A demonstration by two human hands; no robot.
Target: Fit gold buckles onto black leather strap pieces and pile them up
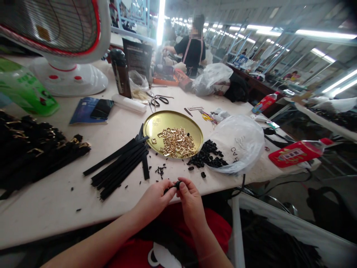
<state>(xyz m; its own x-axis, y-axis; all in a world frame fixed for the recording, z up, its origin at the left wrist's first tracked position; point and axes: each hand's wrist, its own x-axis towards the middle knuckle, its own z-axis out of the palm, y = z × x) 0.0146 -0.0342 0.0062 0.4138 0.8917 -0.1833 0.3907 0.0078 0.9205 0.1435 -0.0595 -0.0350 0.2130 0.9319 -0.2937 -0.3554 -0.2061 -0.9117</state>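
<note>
At the table's front edge, my left hand point(163, 195) and my right hand point(191, 197) meet, fingers pinched together. A small black plastic piece point(177, 184) shows between my right thumb and fingers. My left fingertips close on a dark bit beside it, possibly a strap end, mostly hidden. Beyond my hands lies a round gold tray point(152, 124) with a heap of small gold metal buckles point(178, 143). Right of the tray, loose black plastic pieces point(209, 154) spill from a clear plastic bag point(240, 145). A stack of black straps point(119, 167) lies to the left.
A pile of black straps with gold buckles point(36, 149) covers the left side, near a white fan point(69, 74). Scissors point(158, 99), a phone point(102, 108) and a dark bottle point(120, 72) stand or lie farther back. A red bottle point(298, 152) rests at right, above a white bin point(236, 230).
</note>
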